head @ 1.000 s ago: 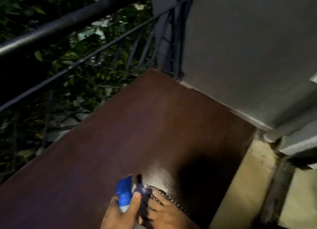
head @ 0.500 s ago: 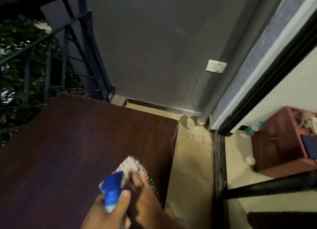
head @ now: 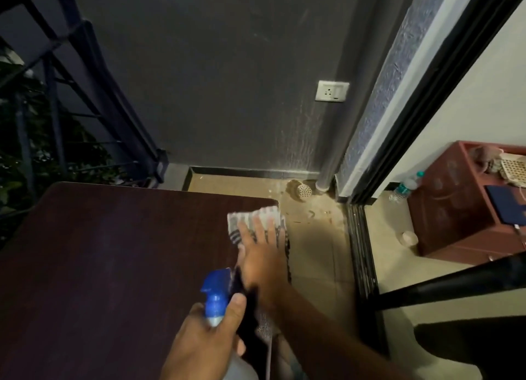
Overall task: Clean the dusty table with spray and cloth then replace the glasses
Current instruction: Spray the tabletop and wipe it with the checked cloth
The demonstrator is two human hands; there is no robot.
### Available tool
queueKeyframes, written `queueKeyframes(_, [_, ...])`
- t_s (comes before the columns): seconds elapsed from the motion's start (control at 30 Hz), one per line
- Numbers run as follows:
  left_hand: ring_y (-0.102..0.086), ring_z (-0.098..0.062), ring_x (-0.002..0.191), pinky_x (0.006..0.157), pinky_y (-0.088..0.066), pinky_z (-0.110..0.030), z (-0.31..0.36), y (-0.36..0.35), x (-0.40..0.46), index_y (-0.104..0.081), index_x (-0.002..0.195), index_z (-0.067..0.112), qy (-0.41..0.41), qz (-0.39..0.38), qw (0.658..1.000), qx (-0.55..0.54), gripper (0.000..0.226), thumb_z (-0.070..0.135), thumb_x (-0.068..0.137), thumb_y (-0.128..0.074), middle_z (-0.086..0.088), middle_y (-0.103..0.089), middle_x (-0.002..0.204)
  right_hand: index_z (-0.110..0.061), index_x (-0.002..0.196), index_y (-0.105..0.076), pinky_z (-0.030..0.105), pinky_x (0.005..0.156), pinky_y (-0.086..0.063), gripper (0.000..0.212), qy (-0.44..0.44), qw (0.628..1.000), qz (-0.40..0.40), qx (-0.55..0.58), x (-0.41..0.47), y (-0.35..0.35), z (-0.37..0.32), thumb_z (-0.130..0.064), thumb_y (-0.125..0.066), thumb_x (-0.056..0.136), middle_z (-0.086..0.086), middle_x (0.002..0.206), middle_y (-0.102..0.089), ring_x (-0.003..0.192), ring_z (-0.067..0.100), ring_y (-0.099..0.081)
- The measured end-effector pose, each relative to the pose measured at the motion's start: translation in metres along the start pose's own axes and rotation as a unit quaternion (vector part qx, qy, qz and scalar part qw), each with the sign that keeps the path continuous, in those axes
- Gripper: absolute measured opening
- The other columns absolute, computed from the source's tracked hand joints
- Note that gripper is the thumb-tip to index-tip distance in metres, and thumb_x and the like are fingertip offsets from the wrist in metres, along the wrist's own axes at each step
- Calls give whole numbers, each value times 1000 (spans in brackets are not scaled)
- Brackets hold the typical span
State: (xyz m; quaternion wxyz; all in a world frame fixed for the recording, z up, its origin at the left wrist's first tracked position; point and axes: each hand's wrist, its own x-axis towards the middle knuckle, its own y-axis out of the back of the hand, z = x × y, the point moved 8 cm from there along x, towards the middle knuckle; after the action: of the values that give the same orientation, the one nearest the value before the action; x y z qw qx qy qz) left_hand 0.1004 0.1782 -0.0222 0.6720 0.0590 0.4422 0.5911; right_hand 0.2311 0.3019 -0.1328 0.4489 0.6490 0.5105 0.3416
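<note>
A dark brown table [head: 108,265] fills the lower left of the head view. At its far right corner lies a striped grey-and-white cloth [head: 256,217]. My right hand [head: 262,254] presses flat on that cloth with fingers spread, and part of the cloth hangs over the table's right edge. My left hand [head: 205,339] grips a spray bottle [head: 217,294] with a blue trigger head, held above the table near its front right. No glasses are visible.
A dark metal railing [head: 71,100] with foliage behind runs along the left. A grey wall with a white socket [head: 331,91] stands ahead. Right of the table is beige tiled floor, a drain cover [head: 303,191], a sliding-door track and a red-brown cabinet [head: 461,209] indoors.
The view swung right from the railing side toward the wall and doorway. My right hand pushed the cloth forward to the table's far right corner. The bottle stayed in my left hand.
</note>
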Motion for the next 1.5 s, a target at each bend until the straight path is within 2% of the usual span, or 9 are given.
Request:
queueKeyframes(0.07, [-68,-5,74,71,-46,-28,0,-1,6,-70,86,12,0,1,1000,-13,62,71,80,-55,12,-73,59,-30,148,-44,53,120,-3,59,-65,989,126,-33,-11,43,52,-38,-47,90,4,159,-38,150,31,-24])
queueKeyframes(0.2, [-68,-3,70,65,-43,-22,11,-4,10,-69,88,8,-16,-24,999,-19,62,67,85,-52,12,-74,60,-27,154,-35,53,119,1,63,-59,998,32,-15,-23,31,31,-40,-38,93,9,163,-26,152,35,-16])
queueKeyframes(0.47, [-71,-11,64,71,-52,-31,30,-5,22,-73,79,10,-16,-56,998,-31,65,68,89,-47,5,-73,58,-24,149,-44,65,103,-41,73,30,998,-26,-43,-118,-9,28,-51,-62,84,17,145,-53,135,47,-45])
queueKeyframes(0.63, [-72,-10,67,70,-52,-30,23,6,21,-70,85,8,7,-36,999,-11,75,78,75,-44,4,-74,61,-20,153,-38,62,118,-11,72,-3,998,27,-49,-45,27,45,-44,-49,86,17,159,-34,147,47,-21])
queueKeyframes(0.83, [-69,0,64,76,-51,-29,-6,39,14,-63,90,13,51,36,996,-65,57,69,84,-56,10,-74,60,-18,154,-35,66,117,-15,71,-18,998,-17,-52,12,28,31,-38,-58,90,16,161,-29,148,45,-21])
queueKeyframes(1.0, [-70,-2,68,79,-51,-26,-36,72,9,-65,93,16,99,89,988,-78,50,64,85,-61,4,-74,63,-17,148,-48,65,110,-29,69,109,992,-40,-54,-61,5,-11,-39,-56,83,16,156,-40,143,44,-32])
queueKeyframes(1.17, [-57,-1,103,82,-26,-10,-57,113,2,-55,103,29,125,187,973,-48,34,59,89,-62,22,-48,78,-21,143,-54,65,108,-29,65,281,956,-59,-61,-108,-20,-68,-49,-44,86,13,153,-44,144,40,-30])
queueKeyframes(1.3, [-66,-3,82,86,-47,-26,-91,116,-4,-59,99,22,196,179,950,-164,45,65,84,-63,14,-69,74,-26,149,-46,60,115,-25,64,357,930,-79,-33,-54,-23,-128,-38,-45,86,4,160,-36,146,36,-31])
queueKeyframes(1.5, [-71,-1,72,88,-53,-32,-125,103,-24,-55,99,27,243,195,925,-216,42,67,85,-58,16,-74,63,-28,150,-44,61,119,-16,67,358,922,-132,-59,13,-51,-214,-42,-31,86,4,157,-41,147,36,-30])
